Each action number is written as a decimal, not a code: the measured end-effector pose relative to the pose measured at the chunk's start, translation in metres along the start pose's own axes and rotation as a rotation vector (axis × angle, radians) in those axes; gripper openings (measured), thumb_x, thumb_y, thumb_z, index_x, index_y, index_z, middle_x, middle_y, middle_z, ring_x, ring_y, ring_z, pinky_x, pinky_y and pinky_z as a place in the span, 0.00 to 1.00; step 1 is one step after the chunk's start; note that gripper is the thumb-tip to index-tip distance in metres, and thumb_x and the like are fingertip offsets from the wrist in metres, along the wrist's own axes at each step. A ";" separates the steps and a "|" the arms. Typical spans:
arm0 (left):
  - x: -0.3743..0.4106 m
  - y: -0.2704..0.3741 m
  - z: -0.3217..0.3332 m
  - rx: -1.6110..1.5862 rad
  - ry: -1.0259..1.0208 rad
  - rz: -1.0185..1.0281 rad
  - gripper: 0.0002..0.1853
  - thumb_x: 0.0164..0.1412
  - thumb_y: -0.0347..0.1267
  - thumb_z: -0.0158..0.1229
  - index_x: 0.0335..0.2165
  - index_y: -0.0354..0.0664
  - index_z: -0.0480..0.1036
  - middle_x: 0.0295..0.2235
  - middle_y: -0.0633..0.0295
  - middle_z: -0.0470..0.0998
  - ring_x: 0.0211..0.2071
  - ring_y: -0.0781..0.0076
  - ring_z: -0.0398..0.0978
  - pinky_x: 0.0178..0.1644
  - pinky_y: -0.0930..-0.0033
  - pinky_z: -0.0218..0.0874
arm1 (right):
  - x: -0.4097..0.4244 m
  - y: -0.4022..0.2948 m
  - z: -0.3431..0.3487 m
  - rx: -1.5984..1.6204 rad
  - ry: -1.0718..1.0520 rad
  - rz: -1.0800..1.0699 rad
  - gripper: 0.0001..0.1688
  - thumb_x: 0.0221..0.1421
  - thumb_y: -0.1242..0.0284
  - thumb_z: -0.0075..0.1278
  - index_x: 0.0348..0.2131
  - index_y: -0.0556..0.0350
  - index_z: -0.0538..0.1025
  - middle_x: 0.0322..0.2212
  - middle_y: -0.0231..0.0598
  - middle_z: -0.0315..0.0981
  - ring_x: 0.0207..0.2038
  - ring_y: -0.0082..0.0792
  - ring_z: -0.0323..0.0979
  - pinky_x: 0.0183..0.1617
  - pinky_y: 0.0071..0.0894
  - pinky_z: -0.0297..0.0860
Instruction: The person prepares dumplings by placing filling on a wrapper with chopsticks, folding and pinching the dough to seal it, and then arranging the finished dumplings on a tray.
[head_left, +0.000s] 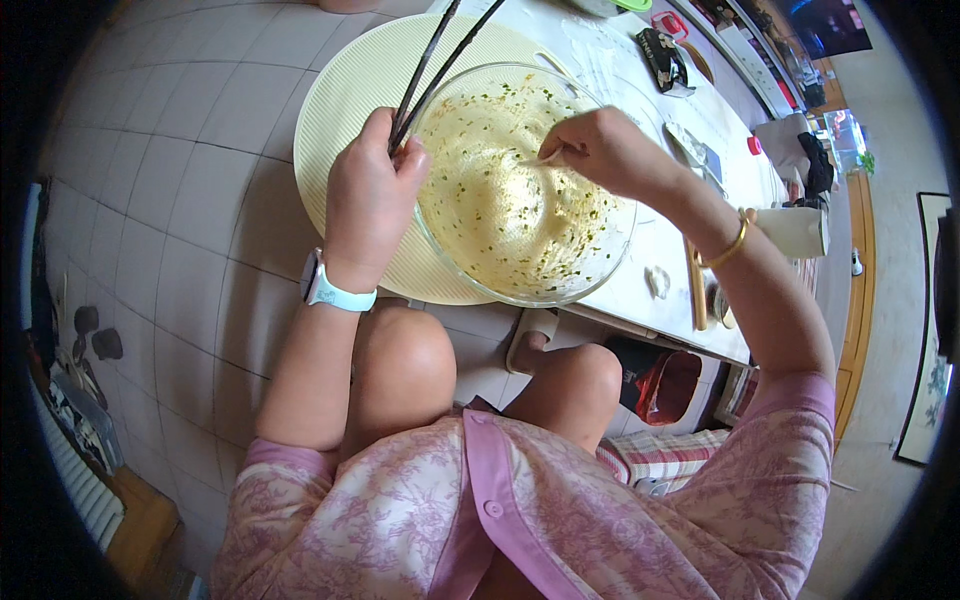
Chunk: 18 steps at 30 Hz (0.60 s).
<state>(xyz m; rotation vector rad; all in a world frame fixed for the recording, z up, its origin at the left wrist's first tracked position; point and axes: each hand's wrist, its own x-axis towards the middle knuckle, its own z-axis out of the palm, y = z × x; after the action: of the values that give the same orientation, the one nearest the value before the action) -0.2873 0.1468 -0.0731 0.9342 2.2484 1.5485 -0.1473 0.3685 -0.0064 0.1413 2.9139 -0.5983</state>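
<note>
My left hand (373, 191) is closed around a pair of dark chopsticks (442, 64), their long ends slanting up and away from me. Its thumb lies beside the rim of a large clear glass bowl (504, 247). Chopped green bits and an oily, pale residue coat the bowl's inner wall. Over the bowl's right side, my right hand (592, 146) pinches a small pale piece (541, 160), too little of which shows to name. Under the bowl lies a round, ribbed cream board (352, 112) that sticks out past the table's left edge.
On the white table (675, 289) to the right are a wooden rolling pin (697, 289), a phone (705, 161) and a black package (664, 60). A red-lined bag (667, 386) stands below the table's front edge. My knees are just under the board.
</note>
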 end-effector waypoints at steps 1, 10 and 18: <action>0.001 0.002 0.001 -0.005 -0.008 0.010 0.09 0.58 0.28 0.55 0.36 0.33 0.70 0.23 0.47 0.76 0.25 0.50 0.77 0.30 0.57 0.67 | 0.002 0.013 0.002 -0.170 0.052 -0.090 0.08 0.53 0.78 0.51 0.32 0.57 0.81 0.27 0.42 0.80 0.30 0.40 0.78 0.38 0.37 0.73; 0.001 0.004 0.001 0.039 -0.003 0.033 0.09 0.58 0.28 0.54 0.36 0.33 0.69 0.23 0.46 0.76 0.26 0.49 0.77 0.30 0.56 0.67 | -0.043 0.022 0.019 -0.529 -0.340 0.041 0.06 0.52 0.83 0.47 0.24 0.62 0.75 0.23 0.46 0.73 0.29 0.38 0.76 0.32 0.34 0.75; 0.002 0.001 0.002 0.038 0.008 0.027 0.09 0.58 0.29 0.54 0.37 0.33 0.69 0.23 0.46 0.77 0.26 0.49 0.77 0.30 0.56 0.67 | -0.053 -0.052 0.038 0.222 -0.350 0.262 0.08 0.50 0.76 0.53 0.31 0.54 0.82 0.25 0.42 0.79 0.28 0.36 0.77 0.38 0.33 0.72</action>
<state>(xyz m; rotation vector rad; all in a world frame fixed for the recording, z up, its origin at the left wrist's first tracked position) -0.2869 0.1499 -0.0726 0.9747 2.2872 1.5291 -0.0966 0.3025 -0.0114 0.3951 2.4364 -0.8063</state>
